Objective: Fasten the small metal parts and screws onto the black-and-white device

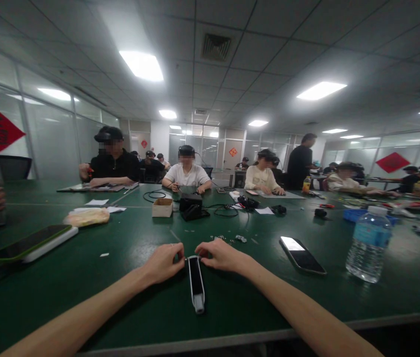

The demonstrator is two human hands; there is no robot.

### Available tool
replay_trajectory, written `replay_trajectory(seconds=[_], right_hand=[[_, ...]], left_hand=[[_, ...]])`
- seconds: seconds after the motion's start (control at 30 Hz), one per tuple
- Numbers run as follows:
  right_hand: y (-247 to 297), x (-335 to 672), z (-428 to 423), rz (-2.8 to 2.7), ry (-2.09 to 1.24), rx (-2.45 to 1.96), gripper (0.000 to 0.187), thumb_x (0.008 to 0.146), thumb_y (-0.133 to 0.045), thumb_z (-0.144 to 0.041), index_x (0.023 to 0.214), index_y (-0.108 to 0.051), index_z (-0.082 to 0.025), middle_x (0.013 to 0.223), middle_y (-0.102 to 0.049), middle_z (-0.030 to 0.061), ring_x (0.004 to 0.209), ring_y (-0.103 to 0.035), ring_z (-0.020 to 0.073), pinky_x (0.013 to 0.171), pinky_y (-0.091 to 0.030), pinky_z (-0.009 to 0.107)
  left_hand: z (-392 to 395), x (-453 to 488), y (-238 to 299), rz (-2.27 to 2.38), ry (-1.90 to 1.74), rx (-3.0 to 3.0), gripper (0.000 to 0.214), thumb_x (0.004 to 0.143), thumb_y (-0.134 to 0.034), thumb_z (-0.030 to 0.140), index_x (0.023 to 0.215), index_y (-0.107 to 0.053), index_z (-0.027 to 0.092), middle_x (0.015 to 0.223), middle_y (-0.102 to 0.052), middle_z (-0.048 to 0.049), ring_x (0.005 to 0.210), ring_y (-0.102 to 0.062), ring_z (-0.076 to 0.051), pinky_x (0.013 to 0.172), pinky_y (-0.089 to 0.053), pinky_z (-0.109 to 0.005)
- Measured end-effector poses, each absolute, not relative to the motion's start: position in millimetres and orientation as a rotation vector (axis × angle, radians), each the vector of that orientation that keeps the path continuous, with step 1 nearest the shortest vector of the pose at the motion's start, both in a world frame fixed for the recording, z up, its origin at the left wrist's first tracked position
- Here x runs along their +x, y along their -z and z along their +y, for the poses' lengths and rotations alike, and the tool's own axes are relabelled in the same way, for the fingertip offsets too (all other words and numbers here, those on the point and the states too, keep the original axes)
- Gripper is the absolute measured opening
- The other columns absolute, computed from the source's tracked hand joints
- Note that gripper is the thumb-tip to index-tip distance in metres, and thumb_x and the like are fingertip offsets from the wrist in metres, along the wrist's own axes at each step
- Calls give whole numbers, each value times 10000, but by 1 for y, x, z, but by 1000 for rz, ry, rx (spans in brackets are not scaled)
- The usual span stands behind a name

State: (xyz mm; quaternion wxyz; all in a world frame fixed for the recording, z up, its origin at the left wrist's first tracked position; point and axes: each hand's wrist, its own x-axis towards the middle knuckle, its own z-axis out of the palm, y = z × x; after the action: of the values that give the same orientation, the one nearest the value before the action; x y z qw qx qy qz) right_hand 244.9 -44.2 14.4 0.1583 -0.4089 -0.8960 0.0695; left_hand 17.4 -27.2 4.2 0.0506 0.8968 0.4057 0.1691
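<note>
A slim device [196, 282] with a white frame and a long black face lies on the green table, its narrow grey-white end towards me. My left hand [165, 263] rests at the left of its far end, fingers curled and closed beside the frame. On the other side my right hand [220, 255] is closed too, thumb and forefinger bent in near the same end. Whether either hand grips the device or a small part is hidden by the fingers. Just beyond the hands lie several small metallic bits [240, 238].
To the right are a phone [302, 255] with a lit screen and a water bottle [369, 245]. Another phone [27, 243] lies left on a white bar. Ahead stand a small open box [162, 208] and a black device [191, 204] with cables. People sit across the table.
</note>
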Motion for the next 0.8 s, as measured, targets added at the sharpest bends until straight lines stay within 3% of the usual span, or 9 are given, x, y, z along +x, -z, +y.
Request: replay_trajectory(seconds=[0.8], right_hand=[[-13,247,-40,-2590,-146,-1148,282,835,-642,-187,1114,-639,-146,969,-712,75,864,-667,188,789,-501,287]], left_hand=[[-24,18,-2,1212,-555,2739,108,834,-509,286,818,-568,197,743,-638,-10,691,-597,-169,625,-398,-257]])
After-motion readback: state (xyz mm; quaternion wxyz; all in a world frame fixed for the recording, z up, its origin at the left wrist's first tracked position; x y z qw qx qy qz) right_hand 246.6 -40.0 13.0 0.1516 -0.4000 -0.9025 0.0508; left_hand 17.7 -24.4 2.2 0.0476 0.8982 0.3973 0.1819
